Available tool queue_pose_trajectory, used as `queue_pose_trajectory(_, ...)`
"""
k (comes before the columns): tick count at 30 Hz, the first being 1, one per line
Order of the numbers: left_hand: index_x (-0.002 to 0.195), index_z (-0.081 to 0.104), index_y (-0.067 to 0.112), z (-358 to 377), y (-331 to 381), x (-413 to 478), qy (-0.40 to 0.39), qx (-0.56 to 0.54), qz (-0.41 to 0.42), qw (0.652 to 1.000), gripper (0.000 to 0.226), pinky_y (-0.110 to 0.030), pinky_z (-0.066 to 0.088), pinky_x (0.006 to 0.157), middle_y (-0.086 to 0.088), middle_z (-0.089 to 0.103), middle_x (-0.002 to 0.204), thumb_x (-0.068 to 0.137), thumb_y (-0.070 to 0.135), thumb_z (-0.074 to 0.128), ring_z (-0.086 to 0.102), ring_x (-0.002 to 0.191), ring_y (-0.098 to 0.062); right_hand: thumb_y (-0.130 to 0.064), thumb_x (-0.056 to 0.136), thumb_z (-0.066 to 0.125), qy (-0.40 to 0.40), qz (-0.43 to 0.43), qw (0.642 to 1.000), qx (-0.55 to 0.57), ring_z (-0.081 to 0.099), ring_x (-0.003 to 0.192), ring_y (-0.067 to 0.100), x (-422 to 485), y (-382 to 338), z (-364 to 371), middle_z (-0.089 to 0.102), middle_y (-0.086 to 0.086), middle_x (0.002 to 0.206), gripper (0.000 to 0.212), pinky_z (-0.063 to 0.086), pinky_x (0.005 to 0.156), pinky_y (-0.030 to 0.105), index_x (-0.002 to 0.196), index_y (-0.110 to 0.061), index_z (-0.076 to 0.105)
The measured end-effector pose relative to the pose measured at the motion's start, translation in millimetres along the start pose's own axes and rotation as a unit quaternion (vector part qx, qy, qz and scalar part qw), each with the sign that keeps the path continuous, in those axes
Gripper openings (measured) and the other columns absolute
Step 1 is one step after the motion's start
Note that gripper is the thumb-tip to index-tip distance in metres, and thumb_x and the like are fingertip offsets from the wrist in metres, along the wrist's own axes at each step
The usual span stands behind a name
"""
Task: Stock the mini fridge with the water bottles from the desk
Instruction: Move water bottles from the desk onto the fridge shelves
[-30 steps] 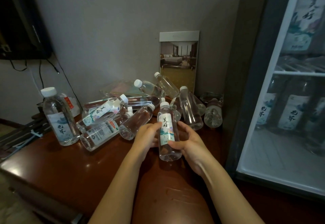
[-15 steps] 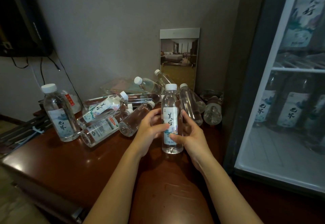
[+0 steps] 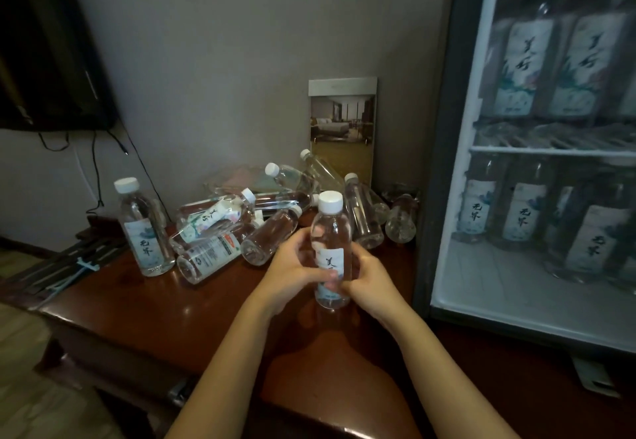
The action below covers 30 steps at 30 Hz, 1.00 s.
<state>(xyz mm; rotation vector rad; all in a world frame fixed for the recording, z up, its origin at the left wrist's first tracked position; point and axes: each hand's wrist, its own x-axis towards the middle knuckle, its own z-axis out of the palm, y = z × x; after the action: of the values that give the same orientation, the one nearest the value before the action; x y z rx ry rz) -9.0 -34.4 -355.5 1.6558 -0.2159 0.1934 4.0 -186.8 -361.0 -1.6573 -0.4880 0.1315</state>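
1. The held bottle [image 3: 331, 232] leaned near the pile a second ago. Now it stands upright in the centre of the frame, raised closer to the camera, and its base seems to be just off the counter [image 3: 137, 304].
2. This suggests one bottle is picked and ready to go right, towards the mini fridge [image 3: 444, 163].
3. The grip is two-handed. The left hand [image 3: 292, 273] wraps the bottle's left side with its thumb across the label, and the right hand [image 3: 370, 280] curls round the lower right side.
4. The bottle is clear and full, with a white cap and a pale label carrying dark brush characters.
5. Behind it, in mid frame, the pile [image 3: 241, 228] lies jumbled, and one standing bottle [image 3: 144, 228] is at centre left.
6. At the right edge of the frame, the fridge shelves already hold rows of bottles. They look hazy — probably seen through a glass door that needs opening first.
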Motion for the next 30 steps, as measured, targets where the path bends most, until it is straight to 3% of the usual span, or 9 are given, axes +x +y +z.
queue_pose_trajectory(3, 0.110, 0.060, 0.024, 8, 10, -21, 0.007, 0.001, 0.014, 1.000, 0.066, -0.029, 0.053, 0.079, -0.001, 0.071, 0.106, 0.052, 0.000, 0.082, 0.067, 0.100, -0.018, 0.001, 0.071, 0.074, -0.001, -0.024, 0.999, -0.021, 0.063, 0.101, 0.008, -22, -9, -4, 0.068, -0.006, 0.106, 0.056, 0.054, 0.083, 0.023, 0.107, -0.039, 0.057)
queue_pose_trajectory(8, 0.110, 0.062, 0.027, 31, 40, -50, -0.009, 0.011, 0.056, 0.998, 0.066, -0.024, 0.054, 0.074, 0.000, 0.071, 0.105, 0.049, 0.014, 0.086, 0.068, 0.098, -0.017, -0.016, 0.071, 0.077, 0.013, -0.059, 0.997, -0.054, 0.061, 0.104, -0.002, -66, -24, -22, 0.066, -0.017, 0.110, 0.063, 0.051, 0.084, 0.020, 0.122, -0.042, 0.051)
queue_pose_trajectory(16, 0.114, 0.059, 0.029, 102, 74, -58, -0.067, 0.044, 0.095, 0.992, 0.072, -0.030, 0.056, 0.079, 0.002, 0.068, 0.112, 0.047, 0.027, 0.086, 0.065, 0.101, -0.015, -0.013, 0.071, 0.078, 0.115, -0.086, 0.983, -0.118, 0.061, 0.092, -0.013, -130, -40, -82, 0.066, -0.026, 0.094, 0.060, 0.045, 0.068, 0.002, 0.107, -0.046, 0.042)
queue_pose_trajectory(19, 0.116, 0.057, 0.029, 138, 76, -50, -0.085, 0.029, 0.100, 0.991, 0.073, -0.028, 0.055, 0.079, 0.004, 0.068, 0.111, 0.051, 0.020, 0.088, 0.065, 0.102, -0.011, -0.014, 0.071, 0.078, 0.153, -0.085, 0.974, -0.144, 0.055, 0.097, -0.018, -143, -44, -112, 0.062, -0.033, 0.096, 0.061, 0.043, 0.071, 0.001, 0.106, -0.049, 0.041)
queue_pose_trajectory(23, 0.125, 0.051, 0.025, 179, 79, -36, -0.099, 0.009, 0.095, 0.991, 0.076, -0.037, 0.051, 0.094, 0.001, 0.065, 0.118, 0.059, 0.008, 0.086, 0.062, 0.108, -0.013, -0.009, 0.073, 0.075, 0.190, -0.075, 0.970, -0.129, 0.056, 0.105, -0.005, -146, -41, -147, 0.061, -0.020, 0.110, 0.061, 0.052, 0.080, 0.017, 0.111, -0.045, 0.044)
queue_pose_trajectory(26, 0.121, 0.049, 0.033, 202, 79, -23, -0.107, -0.001, 0.094, 0.990, 0.073, -0.030, 0.048, 0.096, 0.005, 0.059, 0.123, 0.062, 0.007, 0.083, 0.056, 0.114, -0.009, -0.007, 0.076, 0.072, 0.206, -0.078, 0.968, -0.123, 0.053, 0.097, -0.018, -139, -36, -166, 0.060, -0.032, 0.103, 0.060, 0.047, 0.067, 0.005, 0.108, -0.050, 0.046)
queue_pose_trajectory(30, 0.122, 0.046, 0.033, 217, 73, -3, -0.099, 0.002, 0.102, 0.990, 0.070, -0.019, 0.046, 0.090, 0.010, 0.056, 0.125, 0.067, 0.005, 0.080, 0.052, 0.115, -0.003, -0.006, 0.076, 0.072, 0.216, -0.081, 0.963, -0.138, 0.051, 0.098, -0.021, -122, -31, -183, 0.059, -0.037, 0.102, 0.063, 0.041, 0.072, -0.001, 0.111, -0.052, 0.046)
